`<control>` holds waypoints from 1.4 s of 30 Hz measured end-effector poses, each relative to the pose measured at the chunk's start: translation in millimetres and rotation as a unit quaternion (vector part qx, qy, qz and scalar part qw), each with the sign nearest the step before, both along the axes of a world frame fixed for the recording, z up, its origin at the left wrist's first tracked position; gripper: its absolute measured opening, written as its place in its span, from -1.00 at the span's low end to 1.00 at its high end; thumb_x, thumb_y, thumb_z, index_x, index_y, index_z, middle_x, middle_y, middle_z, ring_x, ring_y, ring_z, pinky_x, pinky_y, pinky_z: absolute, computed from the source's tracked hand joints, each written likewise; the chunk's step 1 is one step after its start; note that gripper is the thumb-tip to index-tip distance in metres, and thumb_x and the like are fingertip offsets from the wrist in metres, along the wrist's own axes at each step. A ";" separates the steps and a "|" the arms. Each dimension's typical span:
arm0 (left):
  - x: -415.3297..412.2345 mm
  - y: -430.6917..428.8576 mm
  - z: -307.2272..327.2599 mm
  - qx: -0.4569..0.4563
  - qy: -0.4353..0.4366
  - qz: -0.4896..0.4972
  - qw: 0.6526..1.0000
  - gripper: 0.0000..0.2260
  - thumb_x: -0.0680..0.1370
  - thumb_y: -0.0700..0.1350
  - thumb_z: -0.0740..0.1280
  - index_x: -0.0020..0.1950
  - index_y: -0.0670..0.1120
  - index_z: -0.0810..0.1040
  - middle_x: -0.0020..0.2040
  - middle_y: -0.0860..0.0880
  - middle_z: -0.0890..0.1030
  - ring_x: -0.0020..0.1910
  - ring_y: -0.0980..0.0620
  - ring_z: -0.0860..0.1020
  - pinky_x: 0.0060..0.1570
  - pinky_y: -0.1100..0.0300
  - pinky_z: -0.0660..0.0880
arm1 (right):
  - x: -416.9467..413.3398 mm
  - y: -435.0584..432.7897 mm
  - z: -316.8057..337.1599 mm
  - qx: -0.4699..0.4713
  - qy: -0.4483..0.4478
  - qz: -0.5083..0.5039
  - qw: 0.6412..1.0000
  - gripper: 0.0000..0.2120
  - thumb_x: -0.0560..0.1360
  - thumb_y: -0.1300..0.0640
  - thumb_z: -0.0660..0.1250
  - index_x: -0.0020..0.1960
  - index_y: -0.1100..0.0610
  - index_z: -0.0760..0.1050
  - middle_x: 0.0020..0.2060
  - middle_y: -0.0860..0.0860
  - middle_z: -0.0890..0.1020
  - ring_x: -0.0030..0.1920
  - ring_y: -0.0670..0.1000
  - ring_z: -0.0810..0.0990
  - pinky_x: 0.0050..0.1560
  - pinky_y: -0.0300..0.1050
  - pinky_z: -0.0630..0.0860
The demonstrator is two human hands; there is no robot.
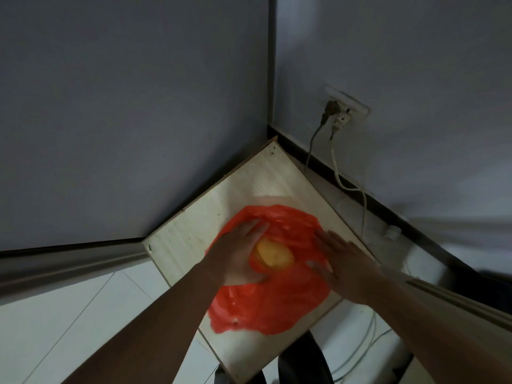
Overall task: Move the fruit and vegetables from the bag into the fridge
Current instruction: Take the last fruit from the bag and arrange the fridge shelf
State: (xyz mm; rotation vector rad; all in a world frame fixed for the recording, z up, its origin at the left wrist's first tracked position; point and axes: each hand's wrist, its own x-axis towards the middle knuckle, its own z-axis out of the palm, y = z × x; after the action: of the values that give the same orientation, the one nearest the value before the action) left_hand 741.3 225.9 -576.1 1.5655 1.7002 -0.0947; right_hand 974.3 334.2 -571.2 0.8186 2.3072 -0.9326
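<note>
Dim grey walls (415,79) meet in a corner, and a pale wooden surface (188,239) is set into that corner with one point toward it.

On this surface the left hand's fingers (253,227) curve over the far side of a yellow fruit (275,254) while the thumb closes in from the near side, so the left hand (238,256) grips it. The fruit sits in the opening of a red plastic bag (277,309), still partly wrapped by the film. Just right of it, the right hand (340,261) lies flat on the bag with fingers straight and spread, pressing the plastic down and holding nothing.

The bag is spread wide and crumpled over the middle of the surface, reaching close to its right edge.

Beyond that edge, a dark skirting strip (388,214) runs along the foot of the right wall. Above it is a white wall socket (346,109) with two plugs in it; a grey cable (310,151) and a white cable (339,176) hang down from them behind the surface. To the left stands a tall grey panel (110,106) with a pale metallic lower edge. White floor tiles (69,314) show at lower left.
</note>
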 end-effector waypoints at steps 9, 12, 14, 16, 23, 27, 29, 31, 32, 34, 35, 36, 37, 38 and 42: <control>-2.5 -29.3 12.8 0.097 -0.059 0.055 0.992 -0.18 0.38 0.23 0.37 0.48 0.25 -0.06 0.54 0.09 0.03 0.48 0.15 0.02 0.30 0.20 0.25 | -25.8 19.9 -6.4 0.059 0.054 -0.076 0.994 -0.15 0.38 -0.46 -0.24 0.52 0.00 -0.07 0.52 -0.10 -0.06 0.52 -0.04 -0.11 0.50 0.08 -0.03; 7.3 -35.1 21.8 0.137 -0.077 0.093 0.983 -0.32 0.44 0.23 0.27 0.48 0.25 0.02 0.51 0.11 0.14 0.47 0.14 0.13 0.25 0.22 0.38 | -37.8 5.6 19.2 0.099 0.132 -0.092 0.982 -0.27 0.46 -0.39 -0.18 0.50 -0.02 0.07 0.51 -0.04 0.10 0.51 -0.02 -0.04 0.48 0.16 0.01; 12.8 -38.9 26.3 0.146 -0.084 0.110 0.979 -0.36 0.45 0.24 0.24 0.47 0.24 0.06 0.49 0.11 0.18 0.46 0.15 0.15 0.23 0.25 0.35 | -44.6 -8.9 30.7 0.100 0.167 -0.091 0.977 -0.33 0.49 -0.36 -0.15 0.49 -0.03 0.09 0.50 -0.01 0.17 0.51 0.02 0.04 0.47 0.15 0.04; 14.5 -42.9 28.0 0.145 -0.079 0.112 0.980 -0.38 0.45 0.26 0.19 0.47 0.24 0.06 0.49 0.12 0.18 0.43 0.22 0.10 0.24 0.28 0.29 | -43.0 -22.2 29.5 0.105 0.151 -0.055 0.981 -0.29 0.47 -0.39 -0.15 0.50 -0.05 0.02 0.50 0.00 0.13 0.51 0.05 0.04 0.46 0.17 0.07; 4.5 -42.2 15.5 0.065 -0.054 0.058 0.995 -0.27 0.47 0.24 0.25 0.52 0.11 -0.04 0.51 0.08 0.13 0.46 0.10 0.15 0.27 0.31 0.18 | 18.5 -20.2 -19.5 0.002 -0.080 0.006 0.997 0.02 0.13 -0.64 -0.29 0.39 -0.11 -0.50 0.44 -0.14 -0.39 0.45 -0.04 -0.39 0.46 0.18 -0.23; 1.4 -39.2 10.3 0.067 -0.055 0.037 0.996 -0.23 0.40 0.32 0.20 0.51 0.14 -0.05 0.52 0.07 0.12 0.47 0.09 0.14 0.32 0.24 0.25 | 10.9 -18.2 -20.2 0.007 -0.033 -0.028 0.999 0.05 0.15 -0.63 -0.20 0.47 -0.10 -0.37 0.46 -0.17 -0.31 0.48 -0.04 -0.33 0.47 0.20 -0.19; 0.8 -39.0 10.5 0.081 -0.057 0.026 0.995 -0.24 0.38 0.34 0.17 0.50 0.18 -0.03 0.52 0.07 0.11 0.48 0.09 0.13 0.33 0.18 0.31 | 4.3 -18.9 -12.4 0.015 0.022 -0.084 0.996 -0.03 0.23 -0.57 -0.09 0.51 -0.12 -0.17 0.49 -0.20 -0.14 0.51 -0.06 -0.16 0.46 0.24 -0.13; 1.2 -40.5 14.4 0.094 -0.062 0.023 0.993 -0.25 0.39 0.33 0.18 0.50 0.18 -0.01 0.53 0.08 0.11 0.48 0.10 0.13 0.33 0.16 0.32 | -0.9 -21.9 -2.0 0.058 0.102 -0.136 0.984 -0.18 0.33 -0.48 0.02 0.49 -0.10 0.09 0.49 -0.14 0.13 0.50 -0.03 0.06 0.43 0.33 -0.01; 1.6 -41.4 17.4 0.098 -0.061 0.025 0.993 -0.25 0.39 0.33 0.19 0.50 0.18 -0.01 0.53 0.09 0.11 0.48 0.10 0.14 0.32 0.16 0.33 | -3.4 -24.0 3.4 0.096 0.153 -0.148 0.972 -0.28 0.39 -0.43 0.06 0.44 -0.08 0.21 0.45 -0.09 0.27 0.47 0.00 0.18 0.40 0.37 0.08; 2.5 -44.6 24.2 0.104 -0.057 0.035 0.992 -0.25 0.40 0.32 0.22 0.50 0.19 -0.01 0.51 0.11 0.13 0.46 0.12 0.16 0.28 0.17 0.37 | -10.9 -30.2 14.3 0.148 0.248 -0.135 0.948 -0.47 0.50 -0.30 0.06 0.34 -0.03 0.36 0.34 -0.04 0.45 0.39 0.03 0.34 0.33 0.34 0.24; 3.1 -46.7 27.6 0.110 -0.056 0.039 0.992 -0.26 0.40 0.32 0.23 0.50 0.19 0.00 0.51 0.12 0.15 0.45 0.13 0.18 0.26 0.18 0.39 | -15.1 -33.7 18.6 0.145 0.276 -0.107 0.944 -0.51 0.53 -0.24 0.04 0.32 0.00 0.39 0.31 -0.02 0.48 0.37 0.03 0.37 0.32 0.28 0.30; 3.6 -48.5 30.7 0.121 -0.055 0.043 0.990 -0.26 0.40 0.31 0.23 0.50 0.18 0.02 0.50 0.12 0.17 0.45 0.13 0.20 0.24 0.20 0.41 | -18.8 -36.9 20.2 0.122 0.285 -0.069 0.948 -0.51 0.56 -0.22 0.00 0.33 0.02 0.40 0.32 0.00 0.48 0.38 0.04 0.37 0.33 0.23 0.32; 3.8 -50.2 33.3 0.138 -0.052 0.043 0.988 -0.28 0.40 0.31 0.23 0.50 0.17 0.05 0.49 0.12 0.19 0.44 0.13 0.22 0.22 0.23 0.41 | -21.7 -39.3 20.6 0.086 0.270 -0.031 0.958 -0.46 0.56 -0.24 -0.06 0.37 0.02 0.36 0.35 0.00 0.44 0.40 0.04 0.34 0.36 0.20 0.30; 3.4 -51.4 34.2 0.157 -0.046 0.041 0.986 -0.29 0.41 0.30 0.23 0.49 0.14 0.08 0.48 0.10 0.22 0.43 0.12 0.24 0.21 0.25 0.40 | -23.7 -39.4 20.2 0.045 0.237 -0.004 0.970 -0.39 0.54 -0.29 -0.15 0.42 0.01 0.30 0.41 -0.02 0.37 0.44 0.01 0.26 0.41 0.18 0.23; 0.1 -42.6 28.0 0.182 -0.023 0.007 0.983 -0.26 0.40 0.31 0.24 0.50 0.08 0.10 0.51 0.05 0.19 0.48 0.06 0.17 0.34 0.17 0.29 | -30.6 -15.7 1.6 0.000 0.117 0.001 0.993 -0.17 0.40 -0.42 -0.43 0.52 -0.04 -0.02 0.51 -0.08 0.11 0.51 -0.08 -0.02 0.49 0.12 0.00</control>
State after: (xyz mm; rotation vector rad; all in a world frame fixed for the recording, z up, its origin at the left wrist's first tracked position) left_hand 741.4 183.3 -548.2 1.8028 1.7618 0.2733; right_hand 943.7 318.5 -569.6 0.7412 2.5063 -1.0776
